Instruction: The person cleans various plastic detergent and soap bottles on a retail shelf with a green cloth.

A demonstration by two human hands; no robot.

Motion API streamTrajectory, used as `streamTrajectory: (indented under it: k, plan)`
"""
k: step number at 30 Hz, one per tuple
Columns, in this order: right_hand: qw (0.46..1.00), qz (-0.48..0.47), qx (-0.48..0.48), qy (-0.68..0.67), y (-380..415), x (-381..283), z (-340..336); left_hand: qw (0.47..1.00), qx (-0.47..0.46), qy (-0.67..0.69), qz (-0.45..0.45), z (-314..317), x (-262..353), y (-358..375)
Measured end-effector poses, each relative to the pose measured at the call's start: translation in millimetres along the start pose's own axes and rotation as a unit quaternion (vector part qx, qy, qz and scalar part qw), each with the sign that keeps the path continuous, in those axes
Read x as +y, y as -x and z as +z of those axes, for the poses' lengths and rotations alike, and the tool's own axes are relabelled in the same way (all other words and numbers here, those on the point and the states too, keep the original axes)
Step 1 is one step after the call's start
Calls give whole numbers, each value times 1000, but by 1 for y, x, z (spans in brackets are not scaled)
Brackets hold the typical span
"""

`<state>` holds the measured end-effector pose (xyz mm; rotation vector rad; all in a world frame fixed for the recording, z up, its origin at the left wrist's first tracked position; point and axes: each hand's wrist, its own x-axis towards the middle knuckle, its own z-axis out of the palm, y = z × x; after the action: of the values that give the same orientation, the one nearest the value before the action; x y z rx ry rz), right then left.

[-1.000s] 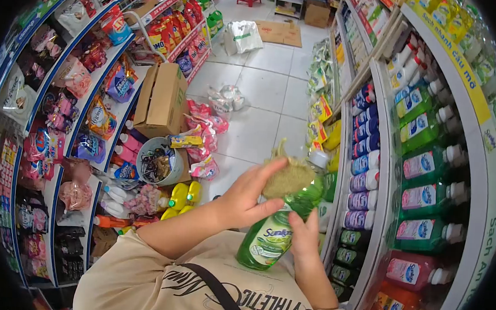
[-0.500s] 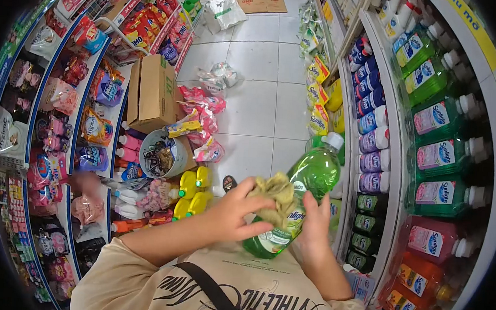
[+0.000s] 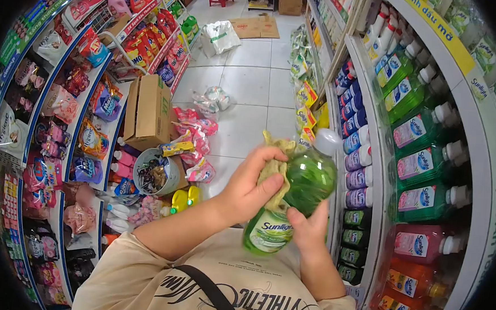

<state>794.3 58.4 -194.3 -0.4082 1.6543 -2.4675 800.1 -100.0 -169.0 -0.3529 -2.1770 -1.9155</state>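
Note:
A large green Sunlight dish soap bottle (image 3: 310,178) with a pale cap is held tilted in front of my chest, its cap end away from me. My right hand (image 3: 310,227) grips the bottle's right side, with the thumb across the front just above the label. My left hand (image 3: 258,181) is closed round a crumpled yellowish cloth (image 3: 274,169), which presses on the bottle's left side near its upper half. The bottle's back and some of my right fingers are hidden.
Shelves on the right hold several Sunlight bottles (image 3: 419,162) and Vim bottles (image 3: 359,159). On the left floor are a cardboard box (image 3: 153,112), a bucket (image 3: 169,181) of small items, pink packets (image 3: 195,143) and yellow bottles (image 3: 180,201). A white bag (image 3: 220,37) lies farther up the tiled aisle.
My left hand and the cloth have moved up along the bottle, uncovering more of the label. The bottle now stands more nearly lengthwise, and the view has tilted up to show more of the aisle.

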Motion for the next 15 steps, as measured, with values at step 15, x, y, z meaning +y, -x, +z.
streamTrajectory:
  k: [15]
  plan:
    - [976, -82, -118, -166, 23, -21, -32, 817, -221, 400, -350, 47, -11, 19]
